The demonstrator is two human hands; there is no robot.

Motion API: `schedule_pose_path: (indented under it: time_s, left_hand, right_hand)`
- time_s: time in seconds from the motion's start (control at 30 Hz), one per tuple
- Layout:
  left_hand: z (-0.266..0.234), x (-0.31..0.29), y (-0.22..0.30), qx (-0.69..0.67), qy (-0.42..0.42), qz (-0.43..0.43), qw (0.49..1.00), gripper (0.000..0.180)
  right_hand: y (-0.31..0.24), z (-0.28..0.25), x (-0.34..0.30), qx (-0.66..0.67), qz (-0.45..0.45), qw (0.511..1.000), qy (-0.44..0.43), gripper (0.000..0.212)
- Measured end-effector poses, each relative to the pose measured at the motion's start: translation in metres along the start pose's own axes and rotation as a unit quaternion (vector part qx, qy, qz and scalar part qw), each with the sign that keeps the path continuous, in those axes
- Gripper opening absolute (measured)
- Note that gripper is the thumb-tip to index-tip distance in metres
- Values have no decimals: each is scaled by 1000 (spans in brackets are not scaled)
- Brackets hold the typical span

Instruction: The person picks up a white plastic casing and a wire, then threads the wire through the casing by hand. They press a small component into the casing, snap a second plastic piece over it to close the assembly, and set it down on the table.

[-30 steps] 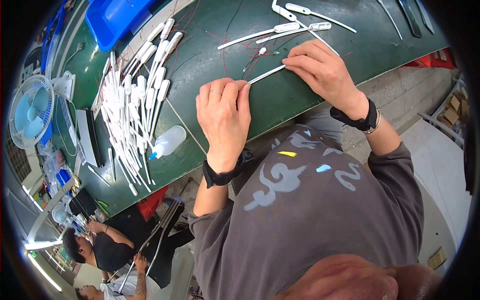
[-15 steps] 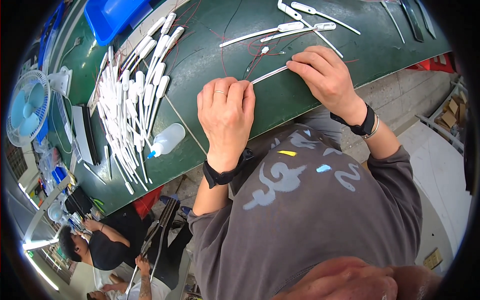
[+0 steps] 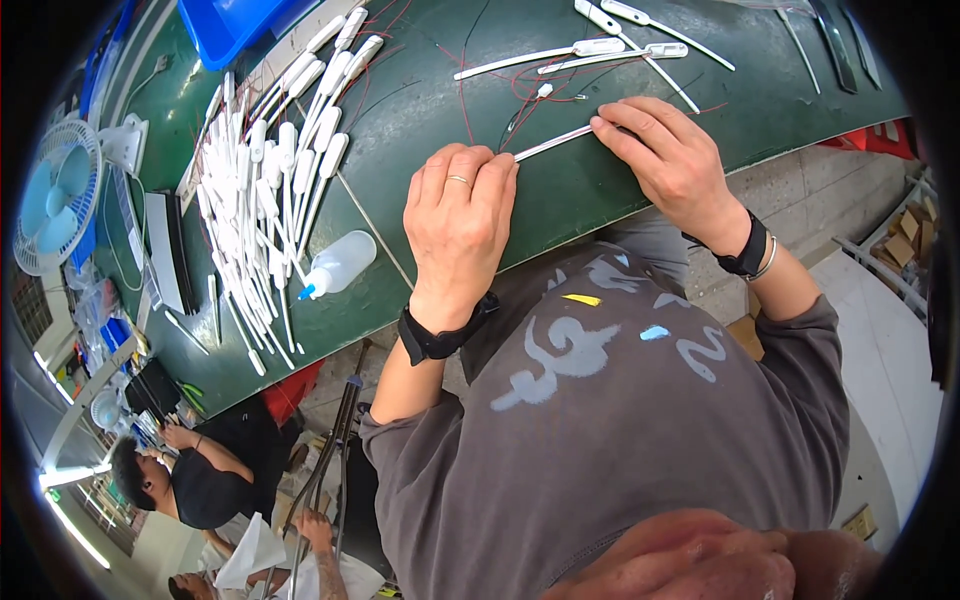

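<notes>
Left hand (image 3: 462, 225), one: fingers bunched close together, thumb and forefinger drawn in to a pinch on the near-left end of a slim white strip (image 3: 553, 145); right hand (image 3: 668, 155), one: thumb and forefinger pinching the strip's other end, my remaining fingers lightly bent alongside; neither pinch stands wider than the strip, and its two tips are hidden by my fingers; strip, one: stretched straight between my hands, rising a little to the right, above the front part of the green table (image 3: 560, 205).

Ring (image 3: 458, 178), one, on the left hand; black wristbands, two, one per wrist; silver bangle (image 3: 771, 258), one, on the right wrist.

White pieces with oval heads (image 3: 598, 46), four, lying beyond my hands, some crossing; small white connector (image 3: 545, 90), one, among red wires too tangled to count; pile of white pieces (image 3: 265, 198), one, left of my left hand, too many overlapping to count; squeeze bottle (image 3: 345, 262), one, on its side with a blue tip, between pile and left hand; blue tray (image 3: 225, 25), one, at the far left; large fan (image 3: 60, 197), one, beyond the pile.
</notes>
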State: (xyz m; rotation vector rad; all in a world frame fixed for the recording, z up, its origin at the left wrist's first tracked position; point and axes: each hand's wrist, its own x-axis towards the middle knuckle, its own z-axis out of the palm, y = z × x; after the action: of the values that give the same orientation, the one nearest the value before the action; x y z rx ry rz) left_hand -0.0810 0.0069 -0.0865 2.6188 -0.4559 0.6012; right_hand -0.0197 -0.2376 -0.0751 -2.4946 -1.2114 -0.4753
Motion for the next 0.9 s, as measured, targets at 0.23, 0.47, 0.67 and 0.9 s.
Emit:
schedule_pose_path:
  time_s: [0.23, 0.47, 0.67, 0.9]
  left_hand:
    - [-1, 1, -1, -9, 1, -3, 1000, 17]
    - [-6, 2, 2, 66, -28, 54, 996, 15]
    - [-11, 7, 10, 141, -72, 101, 982, 15]
    - [-11, 8, 21, 215, -104, 132, 962, 16]
  right_hand:
    - [0, 0, -1, -6, 7, 1000, 3, 30]
    - [0, 1, -1, -19, 0, 1000, 6, 30]
    - [0, 1, -3, -46, -16, 999, -2, 36]
    - [2, 4, -4, -78, -64, 995, -5, 53]
